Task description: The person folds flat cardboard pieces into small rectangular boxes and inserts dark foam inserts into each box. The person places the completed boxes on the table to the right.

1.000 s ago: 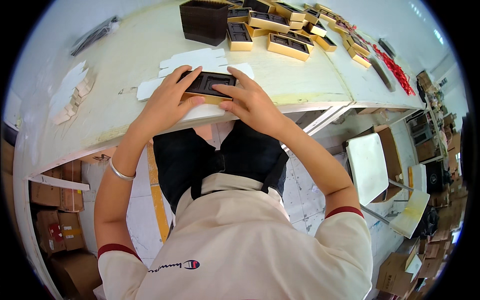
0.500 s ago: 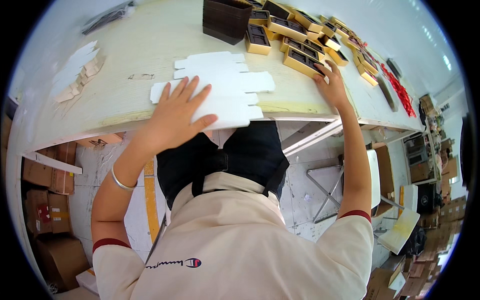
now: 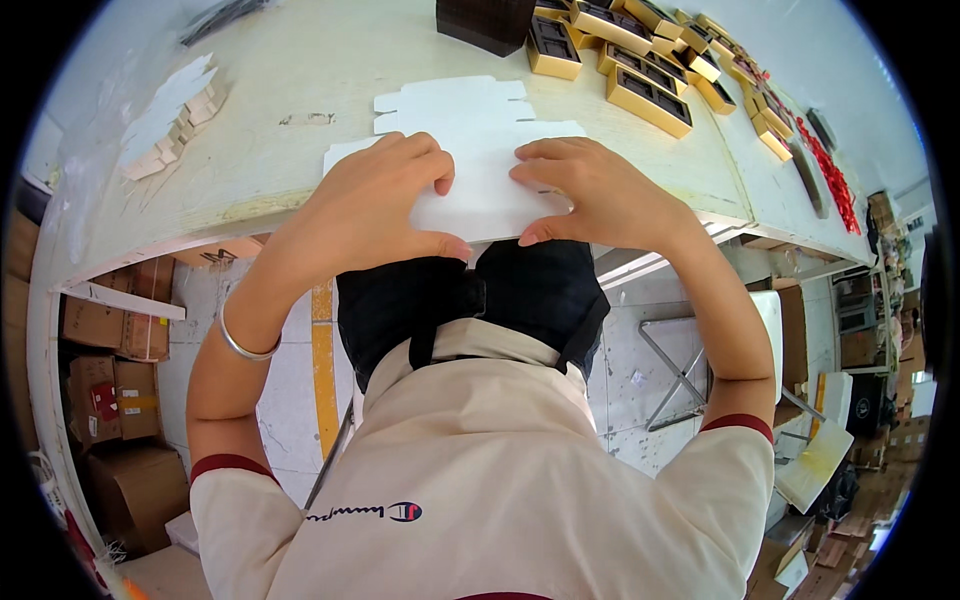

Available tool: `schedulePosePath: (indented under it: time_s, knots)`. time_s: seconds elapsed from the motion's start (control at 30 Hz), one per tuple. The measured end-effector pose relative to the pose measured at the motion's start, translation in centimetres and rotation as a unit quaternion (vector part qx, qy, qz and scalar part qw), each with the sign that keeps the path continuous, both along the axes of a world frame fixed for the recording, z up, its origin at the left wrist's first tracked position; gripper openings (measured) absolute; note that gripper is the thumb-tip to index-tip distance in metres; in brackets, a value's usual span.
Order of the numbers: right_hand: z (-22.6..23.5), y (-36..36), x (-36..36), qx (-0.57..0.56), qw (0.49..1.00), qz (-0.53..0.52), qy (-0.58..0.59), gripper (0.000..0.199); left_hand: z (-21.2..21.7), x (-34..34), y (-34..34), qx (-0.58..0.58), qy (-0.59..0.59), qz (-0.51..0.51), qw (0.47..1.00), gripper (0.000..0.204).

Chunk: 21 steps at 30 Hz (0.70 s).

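A flat white carton blank [image 3: 455, 105] with notched flaps lies at the table's front edge, before my lap. My left hand [image 3: 375, 205] holds its near left part, fingers bent on top and thumb along the near edge. Opposite it, my right hand [image 3: 610, 195] grips the near right part in the same way, its thumb also by the near edge. The fingers of both hands point inward, with white card showing between them. My palms hide the blank's side flaps in part.
Gold boxes with dark inserts [image 3: 648, 100] cluster at the back right, near red ribbon [image 3: 832, 175]. A dark brown box [image 3: 484, 25] stands beyond the blank. More white card blanks [image 3: 165, 120] are stacked at the left. A folding stool [image 3: 675, 370] stands under the table's right side.
My right hand has left a gold box and come left onto the white carton blank. My left hand, flat on it before, now has bent fingers. The whole view has shifted slightly.
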State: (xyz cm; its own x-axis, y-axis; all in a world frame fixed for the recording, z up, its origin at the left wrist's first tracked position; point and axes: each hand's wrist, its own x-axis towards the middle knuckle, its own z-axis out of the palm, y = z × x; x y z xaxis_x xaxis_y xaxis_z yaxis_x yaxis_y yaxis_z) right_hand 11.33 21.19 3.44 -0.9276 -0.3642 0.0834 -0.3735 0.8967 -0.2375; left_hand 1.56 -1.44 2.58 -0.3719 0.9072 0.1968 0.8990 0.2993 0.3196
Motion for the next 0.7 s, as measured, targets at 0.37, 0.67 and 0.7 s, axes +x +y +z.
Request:
schedulePosePath:
  time_s: [0.37, 0.67, 0.7]
  knots:
    - [-0.4, 0.2, -0.8, -0.118, 0.992, -0.018, 0.036, 0.014, 1.0, -0.4, 1.0, -0.052, -0.056, 0.040, 0.996, 0.019]
    - [-4.0, -1.0, -1.8, -0.050, 0.978, -0.006, 0.204, 0.015, -3.9, -1.4, 1.7, 0.161, 0.146, 0.024, 0.976, 0.012]
    - [-3.6, -0.8, -1.5, -0.027, 0.976, 0.024, 0.214, 0.015, -3.7, -1.4, 1.5, 0.151, 0.103, 0.012, 0.983, 0.013]
